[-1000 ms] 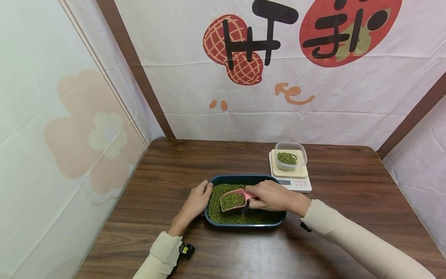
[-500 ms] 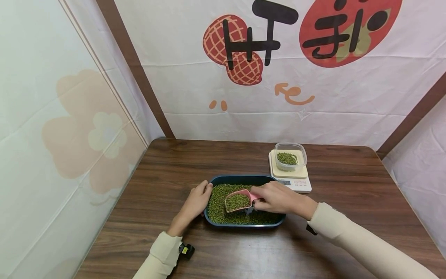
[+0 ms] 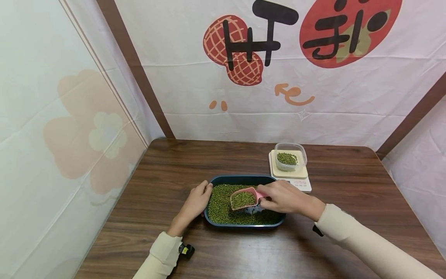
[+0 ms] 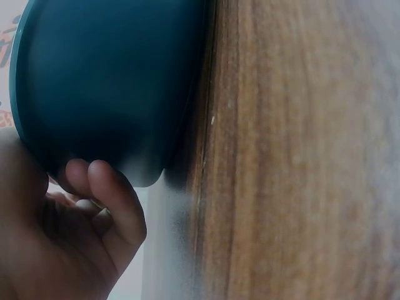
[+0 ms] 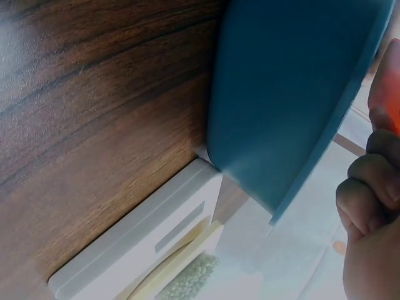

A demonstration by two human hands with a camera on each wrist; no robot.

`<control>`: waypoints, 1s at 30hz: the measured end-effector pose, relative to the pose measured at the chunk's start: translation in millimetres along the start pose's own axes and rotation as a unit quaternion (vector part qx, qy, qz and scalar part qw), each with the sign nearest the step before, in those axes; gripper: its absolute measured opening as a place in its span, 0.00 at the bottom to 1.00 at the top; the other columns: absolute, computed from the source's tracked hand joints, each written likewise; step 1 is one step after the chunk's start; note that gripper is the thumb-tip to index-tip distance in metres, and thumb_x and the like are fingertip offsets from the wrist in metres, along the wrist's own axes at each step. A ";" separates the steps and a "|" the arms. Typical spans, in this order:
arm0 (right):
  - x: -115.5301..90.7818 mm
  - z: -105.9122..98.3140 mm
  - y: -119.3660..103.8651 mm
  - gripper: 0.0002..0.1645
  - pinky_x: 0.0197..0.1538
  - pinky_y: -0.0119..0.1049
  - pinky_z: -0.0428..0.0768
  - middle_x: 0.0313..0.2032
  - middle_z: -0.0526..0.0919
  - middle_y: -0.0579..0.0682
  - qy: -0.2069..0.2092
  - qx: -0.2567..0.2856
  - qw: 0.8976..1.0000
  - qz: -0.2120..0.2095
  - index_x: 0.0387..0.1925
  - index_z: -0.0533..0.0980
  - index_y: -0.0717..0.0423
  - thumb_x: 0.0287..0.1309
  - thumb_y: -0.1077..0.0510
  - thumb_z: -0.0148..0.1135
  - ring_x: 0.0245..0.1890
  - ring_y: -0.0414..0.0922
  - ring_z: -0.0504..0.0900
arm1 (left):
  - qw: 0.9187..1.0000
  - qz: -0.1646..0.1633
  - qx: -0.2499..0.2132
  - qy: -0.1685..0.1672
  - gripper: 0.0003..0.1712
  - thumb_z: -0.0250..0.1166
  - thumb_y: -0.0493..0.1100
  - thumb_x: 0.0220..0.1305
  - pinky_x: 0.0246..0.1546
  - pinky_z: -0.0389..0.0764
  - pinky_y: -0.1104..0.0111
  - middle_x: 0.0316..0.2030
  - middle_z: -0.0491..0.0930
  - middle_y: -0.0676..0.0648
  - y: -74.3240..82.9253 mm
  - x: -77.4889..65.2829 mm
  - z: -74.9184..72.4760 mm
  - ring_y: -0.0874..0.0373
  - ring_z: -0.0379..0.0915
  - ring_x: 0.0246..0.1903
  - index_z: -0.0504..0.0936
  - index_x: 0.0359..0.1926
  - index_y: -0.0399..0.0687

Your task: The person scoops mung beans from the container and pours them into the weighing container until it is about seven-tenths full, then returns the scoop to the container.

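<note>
A dark blue oval tub (image 3: 244, 225) of green mung beans (image 3: 217, 211) stands in the middle of the table. My left hand (image 3: 195, 199) grips its left end; in the left wrist view, curled fingers (image 4: 122, 206) lie against the outer wall. My right hand (image 3: 287, 197) holds the handle of a pink scoop (image 3: 258, 196) over the beans. Beans fill the scoop, its mouth pointing left. Below it, a bare patch of the tub's bottom shows. The right wrist view has the curled right hand (image 5: 372, 187) beside the tub wall (image 5: 287, 94); the scoop is mostly cut off there.
Behind the tub's right end stands a white kitchen scale (image 3: 301, 186), close to the tub. On its plate sits a clear plastic box (image 3: 290, 168) with some mung beans. Fabric walls border the wooden table (image 3: 244, 255) at the back and sides.
My right hand has drawn the filled scoop to the right across the tub. More of the tub's bottom shows beneath it. The left hand has stayed at the tub's left end.
</note>
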State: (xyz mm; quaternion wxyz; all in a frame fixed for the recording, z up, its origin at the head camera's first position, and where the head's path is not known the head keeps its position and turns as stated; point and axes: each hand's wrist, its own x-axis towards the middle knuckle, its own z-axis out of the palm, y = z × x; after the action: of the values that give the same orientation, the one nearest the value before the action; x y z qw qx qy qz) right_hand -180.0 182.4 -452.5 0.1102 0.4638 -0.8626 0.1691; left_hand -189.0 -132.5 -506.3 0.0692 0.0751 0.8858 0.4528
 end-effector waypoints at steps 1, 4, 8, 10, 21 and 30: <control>-0.2 -0.9 0.1 0.11 0.18 0.24 0.49 0.16 0.59 0.34 0.004 0.001 1.000 -0.001 0.25 0.63 0.43 0.49 0.58 0.57 0.14 0.30 0.52 | 1.000 0.000 -0.001 0.000 0.23 0.40 0.55 0.79 0.08 0.74 0.62 0.18 0.62 0.44 -0.1 0.0 0.1 0.51 0.62 0.08 0.63 0.29 0.46; -1.1 -2.8 0.6 0.11 0.18 0.25 0.50 0.17 0.60 0.33 0.015 0.000 1.000 -0.003 0.25 0.63 0.42 0.48 0.59 0.58 0.14 0.30 0.54 | 1.000 0.000 -0.002 0.000 0.23 0.40 0.55 0.79 0.08 0.74 0.62 0.18 0.62 0.44 -0.3 0.0 0.4 0.51 0.61 0.08 0.63 0.29 0.46; -2.5 -3.4 2.5 0.12 0.18 0.25 0.51 0.17 0.61 0.33 0.027 -0.003 1.000 -0.007 0.25 0.64 0.41 0.47 0.58 0.59 0.14 0.31 0.55 | 1.000 -0.002 0.002 0.003 0.23 0.41 0.55 0.79 0.07 0.74 0.62 0.18 0.62 0.44 -0.1 0.8 1.0 0.50 0.62 0.08 0.63 0.29 0.46; -3.4 -3.5 3.1 0.12 0.18 0.24 0.50 0.17 0.61 0.33 0.032 -0.001 0.999 -0.007 0.24 0.64 0.41 0.46 0.59 0.59 0.13 0.30 0.54 | 1.000 -0.003 0.003 0.004 0.23 0.41 0.55 0.78 0.07 0.74 0.61 0.18 0.62 0.44 0.0 0.9 1.2 0.50 0.62 0.08 0.63 0.29 0.46; -7.8 -10.1 4.8 0.07 0.18 0.25 0.50 0.16 0.59 0.34 0.055 -0.004 0.998 -0.003 0.24 0.67 0.44 0.47 0.60 0.56 0.14 0.31 0.53 | 1.000 -0.004 0.006 0.003 0.23 0.40 0.55 0.79 0.08 0.74 0.61 0.18 0.62 0.44 0.5 -0.1 0.9 0.50 0.63 0.09 0.63 0.29 0.46; -13.0 -19.5 11.7 0.03 0.18 0.26 0.53 0.16 0.60 0.35 0.065 -0.016 0.998 0.011 0.26 0.72 0.45 0.47 0.58 0.54 0.13 0.32 0.56 | 1.000 -0.006 0.006 0.004 0.23 0.40 0.56 0.78 0.08 0.74 0.61 0.18 0.62 0.44 0.8 -0.2 0.5 0.50 0.63 0.09 0.63 0.29 0.46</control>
State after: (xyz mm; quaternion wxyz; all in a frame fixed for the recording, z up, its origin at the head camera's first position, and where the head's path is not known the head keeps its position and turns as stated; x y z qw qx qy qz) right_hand -182.0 206.0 -441.4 0.1718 0.4405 -0.8613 0.1863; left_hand -188.7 -131.7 -505.9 0.0684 0.0682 0.8892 0.4473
